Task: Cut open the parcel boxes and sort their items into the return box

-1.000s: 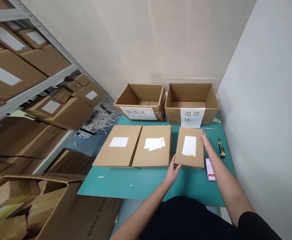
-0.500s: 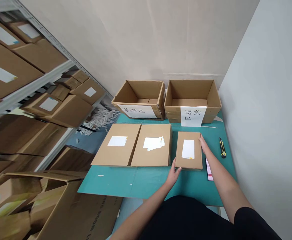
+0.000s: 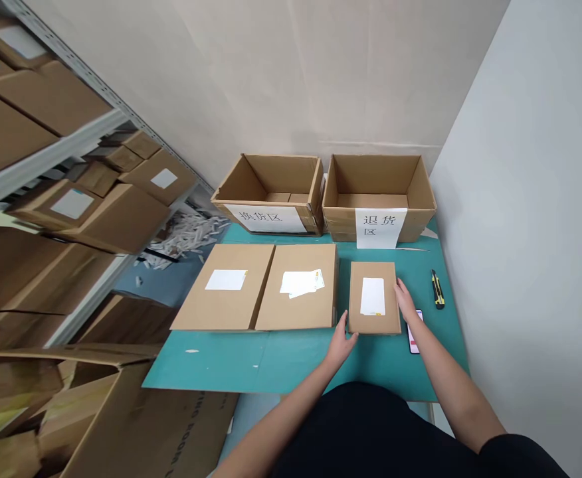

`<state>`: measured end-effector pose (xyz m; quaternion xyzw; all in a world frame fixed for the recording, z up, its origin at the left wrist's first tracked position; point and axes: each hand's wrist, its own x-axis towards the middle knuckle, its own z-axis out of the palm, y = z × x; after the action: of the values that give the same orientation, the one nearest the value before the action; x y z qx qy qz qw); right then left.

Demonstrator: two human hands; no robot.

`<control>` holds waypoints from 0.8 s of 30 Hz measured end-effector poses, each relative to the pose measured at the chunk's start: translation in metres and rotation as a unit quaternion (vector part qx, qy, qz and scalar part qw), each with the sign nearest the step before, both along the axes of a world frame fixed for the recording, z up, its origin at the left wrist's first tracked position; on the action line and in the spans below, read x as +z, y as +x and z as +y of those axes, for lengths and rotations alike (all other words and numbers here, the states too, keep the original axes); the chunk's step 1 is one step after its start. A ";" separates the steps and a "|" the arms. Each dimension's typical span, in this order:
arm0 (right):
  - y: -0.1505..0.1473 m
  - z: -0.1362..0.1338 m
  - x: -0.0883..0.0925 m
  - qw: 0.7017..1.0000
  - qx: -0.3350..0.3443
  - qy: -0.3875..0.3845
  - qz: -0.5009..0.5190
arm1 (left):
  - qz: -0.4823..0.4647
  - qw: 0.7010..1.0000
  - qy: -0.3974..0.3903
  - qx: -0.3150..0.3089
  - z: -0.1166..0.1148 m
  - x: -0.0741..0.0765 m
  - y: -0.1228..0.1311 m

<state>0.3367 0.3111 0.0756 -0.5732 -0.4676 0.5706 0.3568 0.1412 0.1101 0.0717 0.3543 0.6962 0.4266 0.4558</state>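
Note:
A small closed carton (image 3: 373,325) with a white label (image 3: 373,296) lies flat on the green tabletop in front of me. My left hand (image 3: 340,344) is by its lower left corner, thumb and fingers spread, with a slight gap to the cardboard. Along the carton's right side rests my right hand (image 3: 405,301), fingertips touching the edge and not wrapped round it. Two larger labelled cartons, a left one (image 3: 196,312) and a right one (image 3: 295,315), lie side by side to the left. A phone (image 3: 414,342) is partly under my right wrist.
Two open cardboard bins, a left one (image 3: 315,216) and a right one (image 3: 341,226), with paper signs stand at the table's back. A yellow-black box cutter (image 3: 437,289) lies at right near the wall. Shelves (image 3: 99,129) of cartons and a big open box (image 3: 136,425) flank the left.
My left hand has come slightly away from the small carton's corner. The right hand has slid down its right side a little. The view has shifted slightly.

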 end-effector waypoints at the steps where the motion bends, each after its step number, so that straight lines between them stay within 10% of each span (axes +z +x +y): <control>1: 0.007 -0.013 0.000 1.000 -0.007 -0.005 -0.007 | 0.011 1.000 0.003 -0.003 0.002 0.003 -0.002; 10: 0.038 -0.107 -0.009 0.999 -0.041 -0.027 -0.022 | 0.073 0.997 -0.004 -0.008 0.033 0.022 -0.002; 24: 0.027 -0.106 -0.021 0.991 -0.010 -0.087 0.100 | 0.048 0.998 -0.027 -0.021 0.037 0.016 0.004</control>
<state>0.3633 0.2051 0.0545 -0.5471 -0.3723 0.6595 0.3565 0.1454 0.1474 0.0878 0.3766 0.7210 0.3804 0.4399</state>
